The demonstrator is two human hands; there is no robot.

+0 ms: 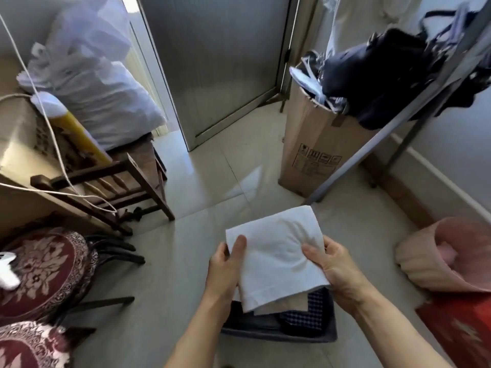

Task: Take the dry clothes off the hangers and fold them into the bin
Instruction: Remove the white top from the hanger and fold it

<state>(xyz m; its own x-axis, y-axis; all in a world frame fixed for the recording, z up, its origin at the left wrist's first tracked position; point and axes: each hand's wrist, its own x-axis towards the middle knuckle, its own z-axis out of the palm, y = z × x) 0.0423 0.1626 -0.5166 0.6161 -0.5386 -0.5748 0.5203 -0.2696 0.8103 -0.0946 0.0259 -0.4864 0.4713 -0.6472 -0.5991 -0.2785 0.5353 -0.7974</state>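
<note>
— Two hands holding what?
— Left hand and right hand each grip a side of the folded white cloth, thumbs on top, fingers curled beneath.
— And the bin?
— Bin sits right under both hands, folded clothes inside. Cardboard box stands well beyond the right hand.

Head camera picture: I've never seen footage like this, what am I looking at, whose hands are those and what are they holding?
There is no machine here: a person wears one camera on the head, looking forward and down, so the arms at the bottom are their own. The left hand and right hand each grip a side of a folded white cloth, thumbs on top. Below it, on the tiled floor, sits a dark bin with folded clothes inside, including a checked blue piece. A tall cardboard box stands beyond.
</note>
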